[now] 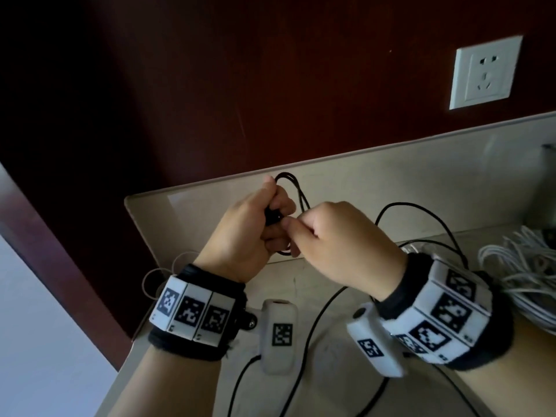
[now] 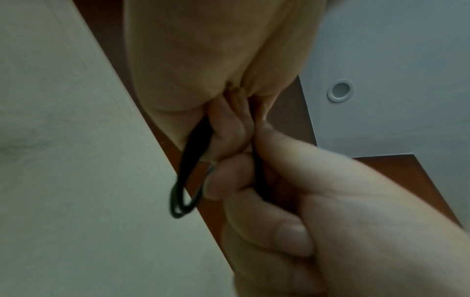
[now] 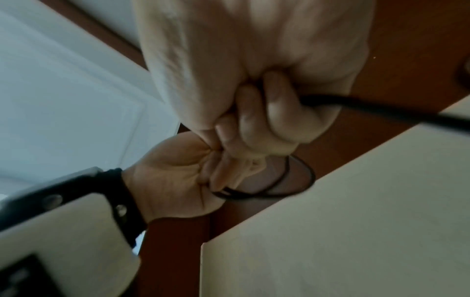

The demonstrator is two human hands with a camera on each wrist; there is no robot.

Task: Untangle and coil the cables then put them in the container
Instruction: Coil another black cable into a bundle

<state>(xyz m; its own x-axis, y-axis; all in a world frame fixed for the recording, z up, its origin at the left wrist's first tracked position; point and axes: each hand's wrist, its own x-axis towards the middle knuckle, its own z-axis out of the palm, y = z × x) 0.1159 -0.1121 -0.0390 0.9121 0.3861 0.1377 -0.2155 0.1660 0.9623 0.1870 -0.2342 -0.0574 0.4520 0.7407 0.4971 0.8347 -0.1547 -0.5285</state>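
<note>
Both hands meet above the beige table (image 1: 346, 182). My left hand (image 1: 275, 219) grips a small coil of thin black cable (image 1: 293, 188), with loops sticking out above and below the fist. My right hand (image 1: 296, 228) pinches the same cable right beside the left fingers. From there the loose length (image 1: 421, 206) arcs right and trails down across the table. In the left wrist view the coil's loops (image 2: 183, 191) hang from my left hand (image 2: 229, 176) below the right hand (image 2: 216, 60). In the right wrist view the cable (image 3: 381, 110) runs out of my curled right hand (image 3: 257, 124). No container is clearly visible.
A bundle of white cables (image 1: 526, 266) lies at the table's right edge. Thin pale loops (image 1: 156, 281) lie near my left wrist. A white wall socket (image 1: 484, 73) sits on the dark red wall behind. The table's left edge drops off beside my left arm.
</note>
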